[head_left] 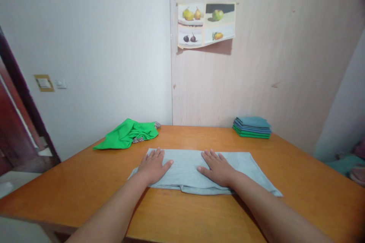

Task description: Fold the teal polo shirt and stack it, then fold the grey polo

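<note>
A light grey-blue cloth (186, 171) lies folded into a wide strip across the middle of the table, its open edges toward me and a small crease at the front. My left hand (155, 165) rests flat on its left part, fingers stretched out and thumb apart. On the right of the cloth's middle, my right hand (217, 169) presses palm down with its fingers spread. Neither hand grips anything. The cloth under both palms is hidden.
A crumpled green cloth (121, 134) with a patterned part lies at the back left of the wooden table (171, 212). At the back right stands a stack of folded blue and green cloths (252, 127). Behind the table is a wall with a fruit picture (219, 26).
</note>
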`<action>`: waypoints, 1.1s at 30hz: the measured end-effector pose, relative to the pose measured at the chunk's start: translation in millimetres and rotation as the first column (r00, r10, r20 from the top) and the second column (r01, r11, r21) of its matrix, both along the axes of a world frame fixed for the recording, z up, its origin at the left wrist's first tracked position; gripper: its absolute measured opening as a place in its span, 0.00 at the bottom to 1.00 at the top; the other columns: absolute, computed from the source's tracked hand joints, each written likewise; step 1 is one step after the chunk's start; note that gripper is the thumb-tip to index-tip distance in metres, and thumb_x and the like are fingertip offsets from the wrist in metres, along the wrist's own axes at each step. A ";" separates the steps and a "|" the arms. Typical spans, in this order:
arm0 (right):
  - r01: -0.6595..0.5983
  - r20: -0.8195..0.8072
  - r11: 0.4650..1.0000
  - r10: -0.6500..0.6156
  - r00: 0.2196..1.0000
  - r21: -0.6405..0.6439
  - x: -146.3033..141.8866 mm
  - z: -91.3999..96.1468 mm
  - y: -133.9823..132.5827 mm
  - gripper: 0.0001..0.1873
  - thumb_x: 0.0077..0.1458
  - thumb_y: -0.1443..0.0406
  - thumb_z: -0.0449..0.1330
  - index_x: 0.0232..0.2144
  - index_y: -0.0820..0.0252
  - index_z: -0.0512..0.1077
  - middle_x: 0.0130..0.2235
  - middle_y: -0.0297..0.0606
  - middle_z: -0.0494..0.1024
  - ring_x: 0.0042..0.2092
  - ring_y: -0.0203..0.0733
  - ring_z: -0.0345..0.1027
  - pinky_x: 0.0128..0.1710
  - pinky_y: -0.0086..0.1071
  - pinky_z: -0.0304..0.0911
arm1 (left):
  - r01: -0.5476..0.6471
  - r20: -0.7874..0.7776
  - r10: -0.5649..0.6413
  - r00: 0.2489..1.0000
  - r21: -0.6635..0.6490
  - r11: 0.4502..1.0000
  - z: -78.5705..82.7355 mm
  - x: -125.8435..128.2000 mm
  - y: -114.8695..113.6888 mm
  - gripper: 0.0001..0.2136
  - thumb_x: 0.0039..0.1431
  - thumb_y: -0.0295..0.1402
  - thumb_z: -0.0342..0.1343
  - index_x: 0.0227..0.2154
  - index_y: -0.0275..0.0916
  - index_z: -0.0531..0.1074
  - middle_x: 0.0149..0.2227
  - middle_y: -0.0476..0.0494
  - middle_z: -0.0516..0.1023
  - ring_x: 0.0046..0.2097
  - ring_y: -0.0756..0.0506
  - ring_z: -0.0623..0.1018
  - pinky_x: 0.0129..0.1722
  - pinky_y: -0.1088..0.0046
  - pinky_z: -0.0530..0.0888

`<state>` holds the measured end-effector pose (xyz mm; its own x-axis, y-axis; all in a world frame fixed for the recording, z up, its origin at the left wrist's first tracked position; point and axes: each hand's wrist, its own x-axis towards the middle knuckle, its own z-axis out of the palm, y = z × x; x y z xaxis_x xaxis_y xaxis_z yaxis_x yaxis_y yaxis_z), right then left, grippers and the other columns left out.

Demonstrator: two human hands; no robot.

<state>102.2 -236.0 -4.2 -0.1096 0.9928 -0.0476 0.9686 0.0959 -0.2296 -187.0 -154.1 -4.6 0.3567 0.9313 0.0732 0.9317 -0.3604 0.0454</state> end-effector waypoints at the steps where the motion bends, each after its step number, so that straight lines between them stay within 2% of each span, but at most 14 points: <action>1: -0.005 -0.003 1.000 0.005 1.000 0.009 0.2 -1.6 0.3 0.53 0.58 0.34 0.36 0.71 0.64 0.43 0.72 0.47 0.40 0.72 0.55 0.27 0.68 0.53 0.27 | -0.001 -0.004 0.001 1.000 -0.009 1.000 0.1 -0.7 0.9 0.41 0.64 0.60 0.33 0.68 0.33 0.54 0.71 0.31 0.47 0.71 0.32 0.50 0.65 0.49 0.52; 4: -0.009 -0.025 1.000 0.009 1.000 0.023 0.9 -5.3 -0.2 0.53 0.58 0.34 0.37 0.71 0.65 0.44 0.72 0.47 0.41 0.72 0.54 0.27 0.68 0.53 0.27 | -0.019 -0.028 0.019 0.999 -0.025 1.000 3.9 3.6 1.9 0.41 0.63 0.60 0.35 0.67 0.32 0.56 0.70 0.29 0.49 0.70 0.29 0.51 0.65 0.46 0.52; 7: 0.015 -0.093 1.000 -0.012 0.996 0.024 3.9 -7.0 2.0 0.51 0.60 0.35 0.37 0.70 0.65 0.47 0.72 0.46 0.44 0.72 0.54 0.30 0.69 0.52 0.30 | 0.000 -0.027 0.001 1.000 0.035 0.999 13.0 27.1 -1.1 0.36 0.65 0.57 0.36 0.63 0.31 0.62 0.69 0.26 0.54 0.70 0.28 0.53 0.64 0.42 0.51; 10: 0.071 -0.210 0.993 -0.050 0.976 0.095 14.0 -9.4 6.7 0.46 0.64 0.41 0.36 0.69 0.70 0.51 0.71 0.47 0.48 0.72 0.51 0.35 0.69 0.46 0.36 | 0.113 0.040 -0.117 0.992 0.087 0.990 20.3 67.6 -10.2 0.33 0.68 0.51 0.34 0.63 0.31 0.61 0.69 0.28 0.54 0.70 0.32 0.52 0.65 0.46 0.52; 13: 0.160 -0.292 0.968 -0.099 0.951 0.194 32.6 -12.4 10.6 0.44 0.65 0.44 0.36 0.67 0.72 0.55 0.70 0.49 0.53 0.71 0.48 0.39 0.69 0.42 0.39 | 0.260 0.121 -0.273 0.954 0.113 0.959 19.3 106.6 -22.1 0.32 0.69 0.51 0.31 0.66 0.36 0.57 0.71 0.34 0.51 0.71 0.35 0.48 0.67 0.46 0.48; 16: 0.266 -0.319 0.934 -0.184 0.930 0.239 51.9 -11.3 12.2 0.44 0.65 0.44 0.34 0.66 0.72 0.57 0.69 0.51 0.56 0.71 0.49 0.41 0.69 0.43 0.41 | 0.371 0.136 -0.371 0.919 0.025 0.928 10.3 127.0 -31.0 0.35 0.67 0.55 0.30 0.68 0.39 0.52 0.72 0.37 0.47 0.72 0.35 0.46 0.67 0.43 0.46; 18: 0.337 -0.320 0.909 -0.252 0.913 0.247 59.0 -7.2 11.8 0.44 0.66 0.44 0.33 0.66 0.74 0.57 0.68 0.52 0.56 0.71 0.50 0.43 0.69 0.43 0.42 | 0.402 0.132 -0.393 0.910 -0.046 0.915 3.2 130.1 -34.0 0.38 0.65 0.59 0.30 0.69 0.39 0.50 0.72 0.36 0.45 0.72 0.35 0.45 0.66 0.42 0.46; 20: 0.377 -0.304 0.891 -0.297 0.905 0.252 58.7 -2.0 10.0 0.44 0.66 0.45 0.32 0.66 0.75 0.57 0.68 0.53 0.56 0.71 0.50 0.44 0.69 0.41 0.41 | 0.410 0.129 -0.400 0.907 -0.063 0.910 -1.8 128.7 -35.2 0.41 0.63 0.62 0.31 0.70 0.38 0.49 0.72 0.35 0.43 0.72 0.35 0.45 0.66 0.42 0.46; 24: 0.324 -0.184 0.914 -0.284 0.941 0.245 41.7 3.2 3.2 0.43 0.66 0.46 0.34 0.67 0.76 0.55 0.69 0.54 0.53 0.71 0.51 0.39 0.69 0.42 0.39 | 0.404 0.121 -0.396 0.910 -0.048 0.913 -5.3 125.6 -34.5 0.43 0.60 0.65 0.33 0.69 0.37 0.51 0.72 0.34 0.44 0.72 0.34 0.44 0.66 0.42 0.46; 28: 0.269 -0.057 0.955 -0.263 0.963 0.123 31.9 -2.5 -3.6 0.46 0.64 0.42 0.36 0.68 0.74 0.52 0.70 0.54 0.49 0.72 0.56 0.34 0.68 0.48 0.34 | 0.399 0.112 -0.393 0.913 -0.035 0.916 -7.7 126.9 -31.7 0.45 0.58 0.66 0.36 0.69 0.38 0.52 0.72 0.35 0.45 0.72 0.33 0.44 0.67 0.43 0.45; 31: 0.340 -0.004 0.940 -0.340 0.941 0.037 40.1 -6.3 -6.3 0.46 0.64 0.41 0.36 0.69 0.71 0.50 0.71 0.53 0.46 0.72 0.56 0.34 0.68 0.51 0.31 | 0.396 0.105 -0.392 0.914 -0.029 0.918 -8.9 127.9 -30.4 0.46 0.57 0.67 0.35 0.69 0.38 0.51 0.72 0.36 0.45 0.72 0.33 0.44 0.67 0.43 0.45; 33: 0.388 0.009 0.921 -0.388 0.922 0.027 50.1 -6.2 -6.7 0.45 0.64 0.42 0.35 0.69 0.69 0.49 0.71 0.51 0.46 0.72 0.54 0.33 0.68 0.51 0.29 | 0.396 0.104 -0.391 0.914 -0.033 0.918 -8.7 128.2 -30.3 0.47 0.57 0.67 0.35 0.69 0.37 0.51 0.72 0.35 0.45 0.72 0.32 0.44 0.67 0.43 0.45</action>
